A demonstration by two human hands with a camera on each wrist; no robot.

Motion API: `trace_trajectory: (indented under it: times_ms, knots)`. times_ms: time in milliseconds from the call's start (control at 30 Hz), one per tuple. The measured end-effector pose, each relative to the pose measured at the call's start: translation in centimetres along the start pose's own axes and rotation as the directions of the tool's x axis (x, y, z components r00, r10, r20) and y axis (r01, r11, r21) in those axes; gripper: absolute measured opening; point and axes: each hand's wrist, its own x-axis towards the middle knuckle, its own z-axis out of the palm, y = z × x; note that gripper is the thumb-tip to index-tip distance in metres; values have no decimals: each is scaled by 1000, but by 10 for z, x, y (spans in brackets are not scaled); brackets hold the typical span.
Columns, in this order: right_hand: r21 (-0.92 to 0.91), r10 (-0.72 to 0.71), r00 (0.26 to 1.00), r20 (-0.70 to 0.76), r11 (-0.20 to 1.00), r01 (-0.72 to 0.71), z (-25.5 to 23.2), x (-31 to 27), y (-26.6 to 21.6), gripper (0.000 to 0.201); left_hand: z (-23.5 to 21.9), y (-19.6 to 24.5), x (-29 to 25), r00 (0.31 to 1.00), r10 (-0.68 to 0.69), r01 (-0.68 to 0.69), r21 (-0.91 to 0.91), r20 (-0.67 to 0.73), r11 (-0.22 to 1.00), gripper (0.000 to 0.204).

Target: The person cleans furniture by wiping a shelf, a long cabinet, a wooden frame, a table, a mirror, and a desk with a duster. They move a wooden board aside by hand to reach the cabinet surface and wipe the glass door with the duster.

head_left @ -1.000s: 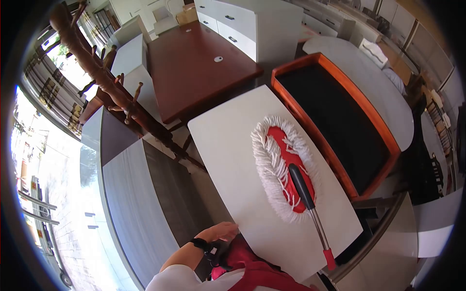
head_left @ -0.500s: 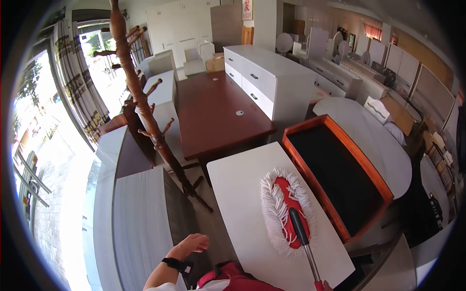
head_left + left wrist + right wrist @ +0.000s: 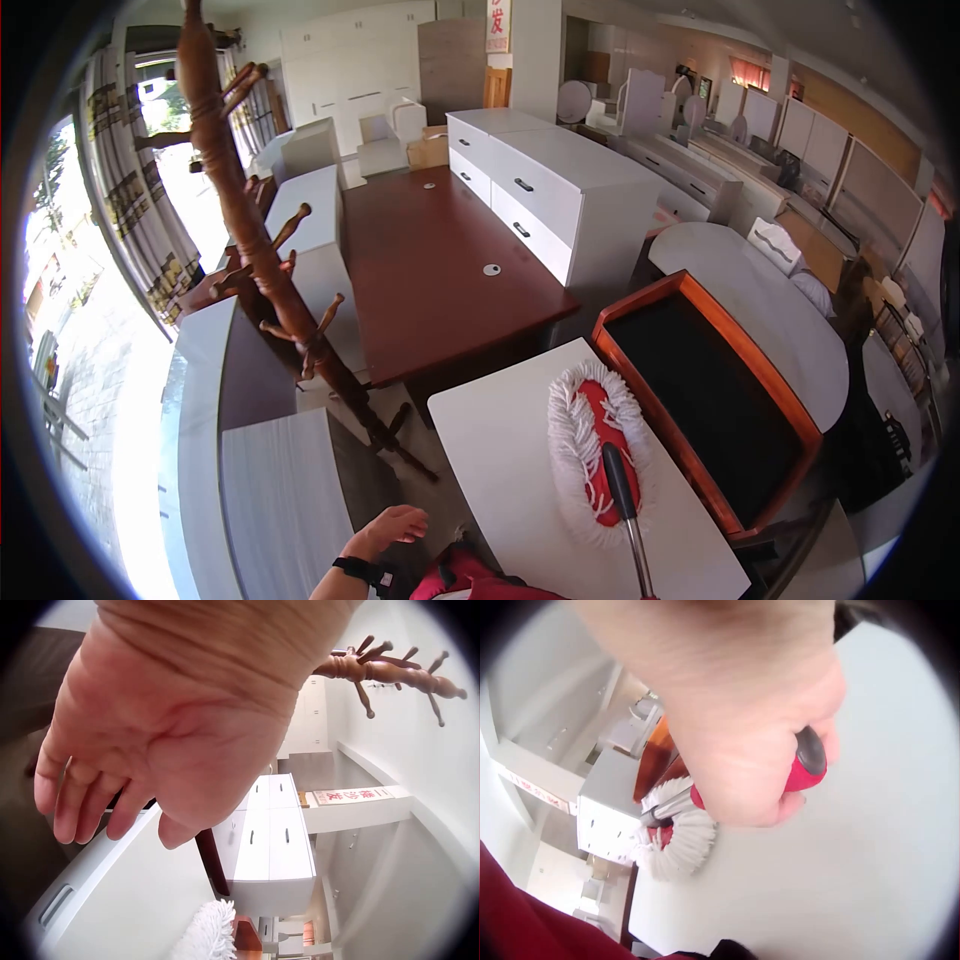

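Note:
A duster (image 3: 600, 450) with a white string fringe and a red centre lies over the white tabletop (image 3: 490, 440); its metal rod runs down to the frame's bottom edge. In the right wrist view my right hand (image 3: 757, 750) curls its fingers round the red grip (image 3: 804, 774) of the handle, the duster's fringe (image 3: 682, 844) beyond it. My left hand (image 3: 390, 530) hangs in the air left of the tabletop, holding nothing. In the left wrist view that hand (image 3: 172, 742) shows its palm and relaxed fingers, with part of the fringe (image 3: 206, 934) below.
Right of the tabletop is an orange-framed black tray-like top (image 3: 710, 400). Ahead stand a reddish-brown desk (image 3: 430, 270) and white drawers (image 3: 550, 190). A wooden coat rack (image 3: 255, 240) leans across the left, above a grey cabinet (image 3: 285, 480). An oval pale table (image 3: 760, 310) stands at right.
The head view has tilted upward, so the tabletop and duster sit lower in it. My left hand has moved away from the tabletop's left edge. The duster stays over the tabletop.

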Motion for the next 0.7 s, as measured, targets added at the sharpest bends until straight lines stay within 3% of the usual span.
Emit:
trace_trajectory:
  times_ms: [67, 133, 200, 267, 333, 400, 467, 533, 700]
  knots:
    - [-102, 153, 988, 16, 983, -151, 1, 39, -90, 56, -17, 20, 29, 1000, -3, 3, 16, 22, 1000, 30]
    - [31, -32, 995, -90, 999, 35, 25, 77, -117, 53, -31, 40, 39, 998, 20, -22, 19, 62, 1000, 30]
    - [248, 75, 989, 127, 963, -105, 23, 117, -181, 44, -45, 53, 59, 998, 37, -40, 55, 58, 998, 31]
    - [536, -4, 987, 158, 840, -83, 31, 162, -219, 23, -55, 63, 75, 997, 61, -64, 58, 50, 996, 33]
    - [559, 53, 985, 162, 818, -135, 38, 203, -269, 32, -64, 69, 84, 995, 87, -88, 41, 41, 995, 34]
    - [405, 9, 991, 131, 912, -62, 40, 246, -328, 37, -72, 71, 89, 997, 69, -70, 30, 34, 997, 33]
    - [215, -340, 940, -38, 916, 340, 74, 313, -332, 36, -82, 71, 91, 999, 47, -48, 34, 18, 998, 33]
    - [139, -315, 949, 17, 941, 309, 87, 326, -384, 35, -90, 71, 92, 1000, 23, -22, 47, -10, 999, 33]
    - [40, -396, 887, 238, 916, 398, 139, 332, -424, 42, -102, 62, 84, 993, 21, -25, -29, -120, 999, 33]
